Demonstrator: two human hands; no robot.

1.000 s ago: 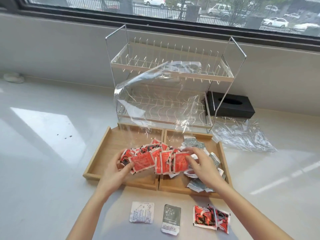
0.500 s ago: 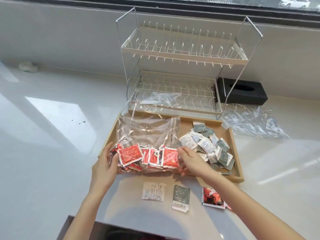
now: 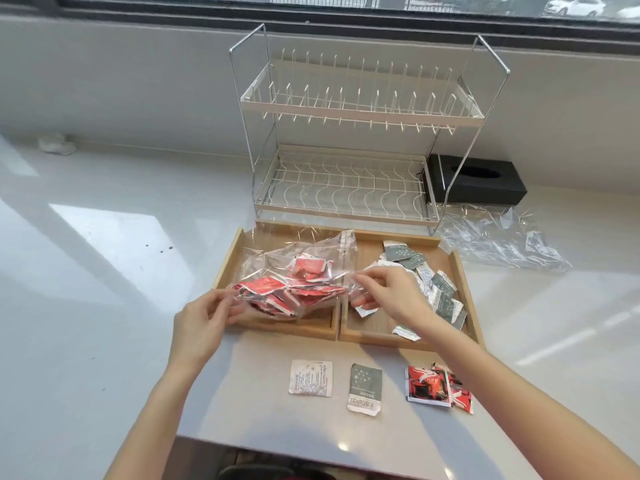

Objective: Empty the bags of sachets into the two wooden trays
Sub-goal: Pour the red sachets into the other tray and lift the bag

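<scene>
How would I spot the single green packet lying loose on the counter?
Start at the two wooden trays below the wire dish rack. On the counter in front of them lies a row of loose sachets. The green sachet is the middle one, dark green with white dots, between a white sachet and red ones.

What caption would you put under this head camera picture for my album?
Both hands, left hand and right hand, hold a clear bag of red sachets over the left wooden tray.

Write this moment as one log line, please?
step: emptying bag | left hand: grips clear bag | right hand: pinches bag | red sachets: inside bag, over left tray | right tray: holds sachets
</scene>
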